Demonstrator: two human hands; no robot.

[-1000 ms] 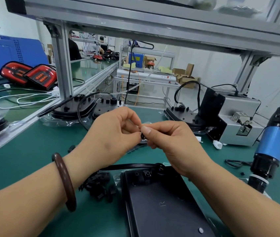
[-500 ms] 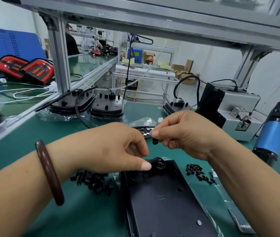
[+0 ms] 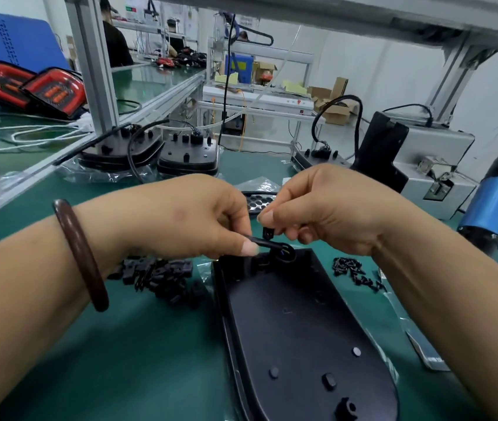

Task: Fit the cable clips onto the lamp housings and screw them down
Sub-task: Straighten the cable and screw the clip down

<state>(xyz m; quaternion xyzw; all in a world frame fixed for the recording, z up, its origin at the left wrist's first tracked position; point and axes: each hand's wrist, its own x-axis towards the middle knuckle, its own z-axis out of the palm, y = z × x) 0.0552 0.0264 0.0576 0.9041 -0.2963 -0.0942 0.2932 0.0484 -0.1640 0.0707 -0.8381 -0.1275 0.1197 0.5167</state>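
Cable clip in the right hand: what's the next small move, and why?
Probably lower the cable clip onto the cable that the left hand pins at the lamp housing end. The right hand holds it just above, not yet seated.

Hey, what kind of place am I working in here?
Most likely a vehicle lamp assembly line in a factory. Red tail lamps sit on the neighbouring bench, black lamp housings wait on the green mat, and a hanging electric screwdriver is at the right.
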